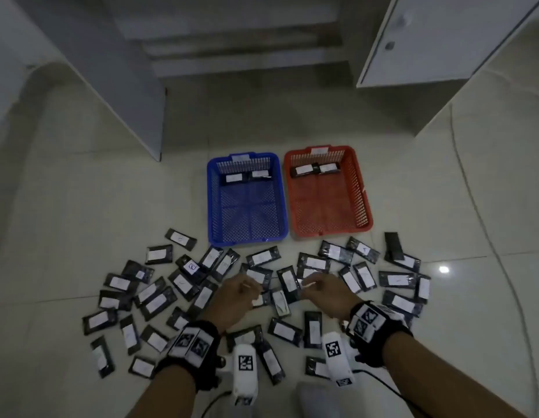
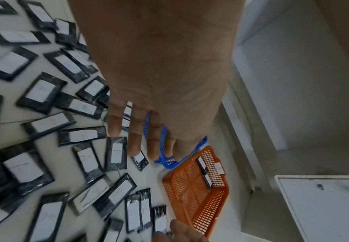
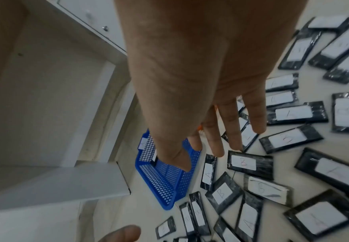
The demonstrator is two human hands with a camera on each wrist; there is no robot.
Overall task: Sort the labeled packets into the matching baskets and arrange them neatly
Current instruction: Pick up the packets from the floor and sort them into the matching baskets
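Pale tiled floor (image 1: 81, 191), seen from head cam. Landmark: blue perforated plastic basket (image 1: 247, 224), rectangular, w/ a white tag on its far rim. Just beside it on the right, not quite touching: orange-red perforated plastic basket (image 1: 331, 212), same shape, also tagged at far rim. Each holds two black packets w/ white labels lying against the far wall, side by side.

Near side of blue basket: wide scatter of black plastic-wrapped packets w/ white handwritten labels (image 1: 263, 257), dozens, flat on floor, many overlapping, angles random. Wrist views show letters A and B on several labels, e.g. a B packet (image 3: 250, 162); many others too blurred to read.

Left hand (image 1: 232, 300) hangs low over the pile, on near side of blue basket; fingers straight and loosely spread in left wrist view, palm empty. Whether fingertips touch a packet — can't tell. Right hand (image 1: 328, 294) over pile to the right of it, nearer the orange-red basket's near edge; fingers likewise extended, nothing gripped. Both wrists carry black bands w/ square marker tags and white cam units.

Beyond blue basket: white cabinet w/ round knobs (image 1: 443, 40) at far right, grey-white panel (image 1: 135, 101) at far left.
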